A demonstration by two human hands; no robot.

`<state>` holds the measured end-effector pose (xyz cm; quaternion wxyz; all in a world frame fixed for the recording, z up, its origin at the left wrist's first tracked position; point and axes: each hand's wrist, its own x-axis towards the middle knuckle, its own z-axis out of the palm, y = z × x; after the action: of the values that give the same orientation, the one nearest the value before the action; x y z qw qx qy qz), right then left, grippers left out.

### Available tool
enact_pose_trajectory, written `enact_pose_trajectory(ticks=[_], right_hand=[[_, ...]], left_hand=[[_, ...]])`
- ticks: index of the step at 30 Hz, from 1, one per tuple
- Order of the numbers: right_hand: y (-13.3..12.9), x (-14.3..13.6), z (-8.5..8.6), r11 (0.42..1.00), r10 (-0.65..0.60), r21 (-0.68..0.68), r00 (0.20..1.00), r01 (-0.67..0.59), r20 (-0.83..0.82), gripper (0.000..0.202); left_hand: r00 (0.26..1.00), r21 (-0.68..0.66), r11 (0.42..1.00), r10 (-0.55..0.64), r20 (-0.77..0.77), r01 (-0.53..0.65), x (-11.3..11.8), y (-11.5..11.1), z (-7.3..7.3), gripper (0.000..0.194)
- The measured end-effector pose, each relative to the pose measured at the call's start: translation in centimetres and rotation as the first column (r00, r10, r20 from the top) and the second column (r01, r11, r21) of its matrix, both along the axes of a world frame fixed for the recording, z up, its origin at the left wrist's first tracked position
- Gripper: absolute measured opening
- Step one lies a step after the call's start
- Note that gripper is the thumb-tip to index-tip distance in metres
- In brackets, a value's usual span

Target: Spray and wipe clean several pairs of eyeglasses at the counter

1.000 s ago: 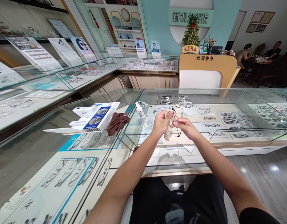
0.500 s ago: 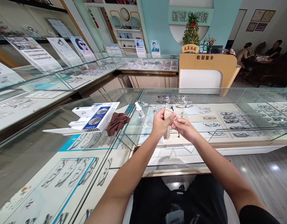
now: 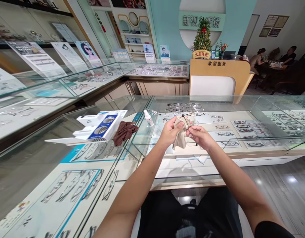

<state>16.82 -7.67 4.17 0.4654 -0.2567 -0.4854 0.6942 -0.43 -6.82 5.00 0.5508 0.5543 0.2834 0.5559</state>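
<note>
My left hand (image 3: 171,131) is closed around a beige cloth (image 3: 180,141), its thumb pressing the cloth against a pair of eyeglasses. Thin and dark, the eyeglasses (image 3: 192,136) show mainly as a frame edge above the cloth and a temple slanting down to the right. My right hand (image 3: 200,135) pinches them at the right side. The lenses are mostly hidden by cloth and fingers. Both hands are above the glass counter (image 3: 217,99). Left of them a white spray bottle (image 3: 148,118) stands on the glass, and a crumpled brown cloth (image 3: 124,132) lies farther left.
A blue and white box (image 3: 105,127) with open flaps sits on the left counter. Display cases hold rows of eyeglasses (image 3: 251,137). Glass edges run close below my forearms. A wooden reception desk (image 3: 220,71) stands beyond, and people (image 3: 260,61) sit at the far right.
The eyeglasses have turned, so their temple now slants outward to the right. More of the beige cloth hangs below my left hand. My right hand has shifted slightly right.
</note>
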Motion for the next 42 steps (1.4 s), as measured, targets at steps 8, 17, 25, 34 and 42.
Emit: enact_pose_trajectory(ticks=[8, 17, 25, 34, 42], right_hand=[[-0.6, -1.5, -1.0, 0.998, 0.047, -0.046, 0.996, -0.050, -0.082, 0.043], [-1.3, -1.7, -0.8, 0.999, 0.032, -0.032, 0.998, -0.033, -0.048, 0.044], [-2.8, -0.2, 0.6, 1.000, -0.027, -0.006, 0.996, 0.027, -0.089, 0.043], [0.6, 4.6, 13.6, 0.905, -0.011, 0.404, 0.940, -0.135, 0.340, 0.042], [1.3, 4.8, 18.9, 0.844, -0.182, 0.535, 0.925, -0.027, 0.334, 0.022]], left_hand=[[0.991, 0.042, 0.990, 0.137, 0.001, -0.137, 0.9, -0.7, 0.4, 0.062], [0.951, -0.006, 0.952, 0.307, 0.044, -0.307, 1.1, -0.3, -0.9, 0.072], [0.904, -0.025, 0.907, 0.422, 0.075, -0.421, -0.9, -1.0, -0.5, 0.067], [0.815, 0.712, 0.593, 0.577, -0.050, -0.376, -5.4, 1.1, 9.4, 0.060], [0.812, 0.906, 0.370, 0.580, -0.055, -0.203, -4.3, 1.1, 13.1, 0.080]])
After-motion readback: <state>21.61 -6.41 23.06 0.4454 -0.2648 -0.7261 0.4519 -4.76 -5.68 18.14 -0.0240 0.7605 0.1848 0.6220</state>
